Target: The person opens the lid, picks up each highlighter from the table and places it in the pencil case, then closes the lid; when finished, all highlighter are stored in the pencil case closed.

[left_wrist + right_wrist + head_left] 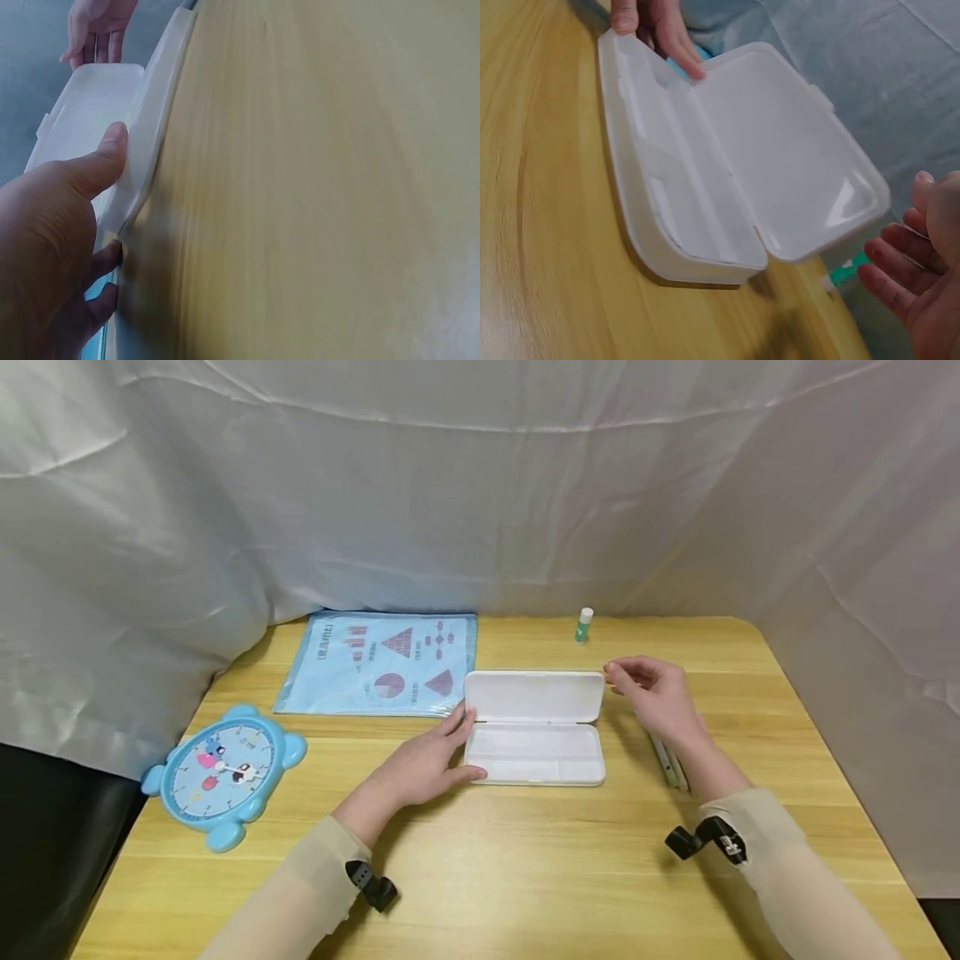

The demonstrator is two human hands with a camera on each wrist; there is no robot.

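Observation:
A white pencil case lies with its lid raised, showing an interior with divided compartments. My left hand grips the case's left end, thumb at the front corner and fingertips by the hinge; the thumb also shows over the end in the left wrist view. Beside the lid's right edge is my right hand, its fingers loosely bent. In the right wrist view those fingers stand apart from the lid and hold nothing. Partly hidden under the right forearm are some slim pens.
A green glue stick with a white cap stands at the back of the wooden table. Behind the left hand lies a blue printed folder. A blue animal-shaped toy clock is at the left. Grey cloth hangs behind the table.

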